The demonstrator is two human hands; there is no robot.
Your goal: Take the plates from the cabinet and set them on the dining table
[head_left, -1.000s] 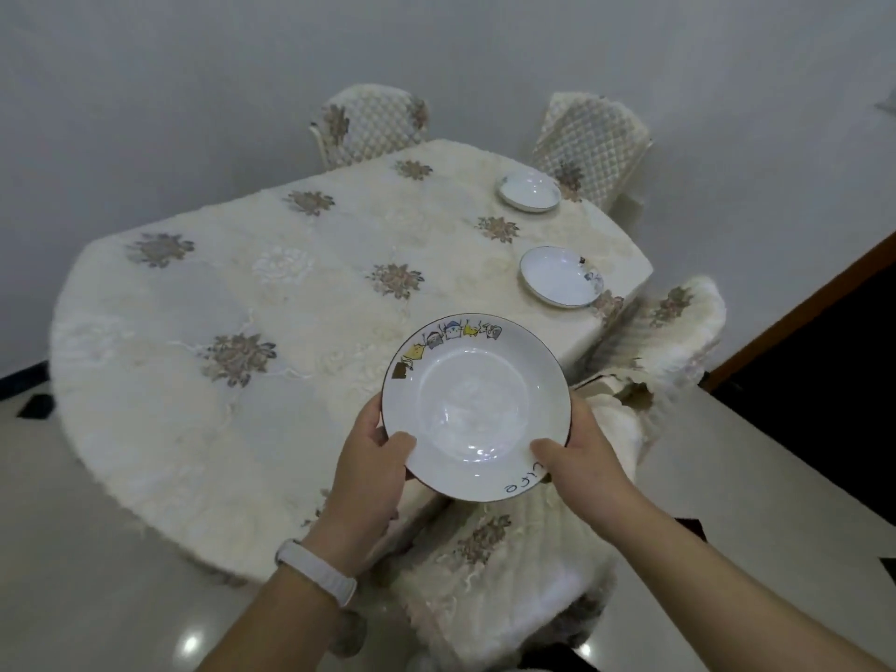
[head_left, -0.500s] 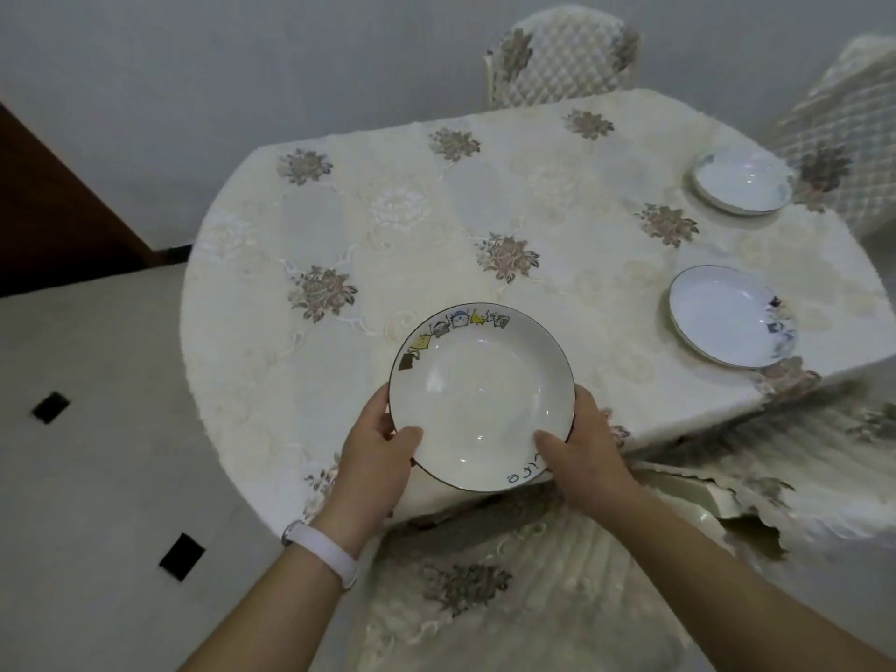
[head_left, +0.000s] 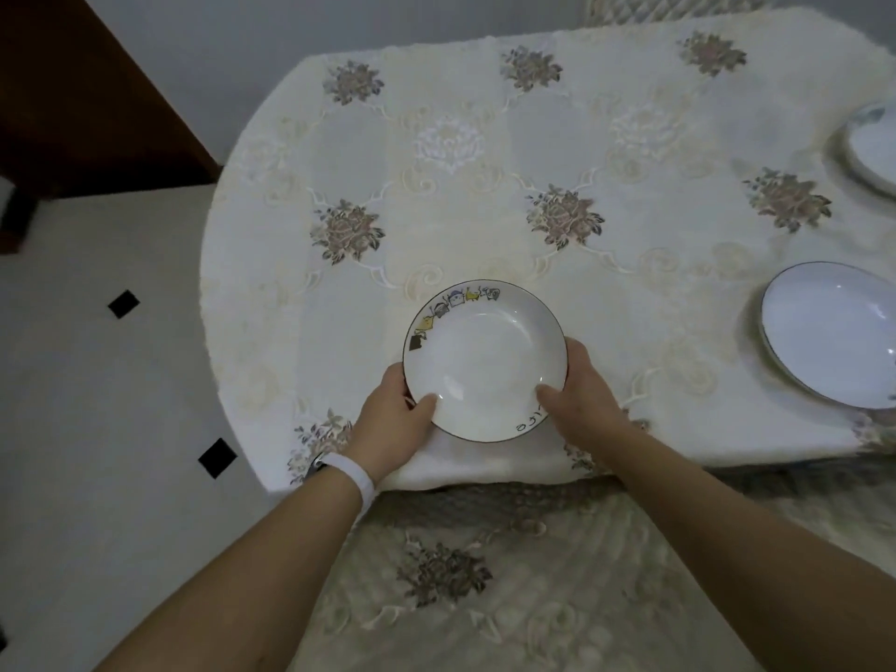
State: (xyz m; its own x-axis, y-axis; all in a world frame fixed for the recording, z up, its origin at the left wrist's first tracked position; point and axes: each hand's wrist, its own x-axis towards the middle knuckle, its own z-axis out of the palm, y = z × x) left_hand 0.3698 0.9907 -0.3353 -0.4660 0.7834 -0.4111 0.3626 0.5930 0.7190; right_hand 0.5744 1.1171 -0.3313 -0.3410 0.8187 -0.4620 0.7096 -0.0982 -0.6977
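Observation:
A white plate [head_left: 485, 358] with small cartoon figures on its rim is held low over the near edge of the dining table [head_left: 485, 177], which wears a cream floral cloth. My left hand [head_left: 392, 419] grips the plate's left rim, thumb on top. My right hand [head_left: 579, 397] grips its right rim the same way. Whether the plate touches the cloth I cannot tell. Two more white plates lie on the table: one at the right [head_left: 834, 332], another cut off by the right edge [head_left: 872, 143].
A chair with a cream floral cover [head_left: 485, 584] stands right below my arms against the table. Another chair back [head_left: 679, 4] shows at the far side. Pale tiled floor with black insets [head_left: 97, 429] lies left. A dark wooden panel [head_left: 72, 89] stands at the upper left.
I have stepped closer and my view has swung right to left across the table. The plate has moved forward and down, from in front of the table's edge to over its near part.

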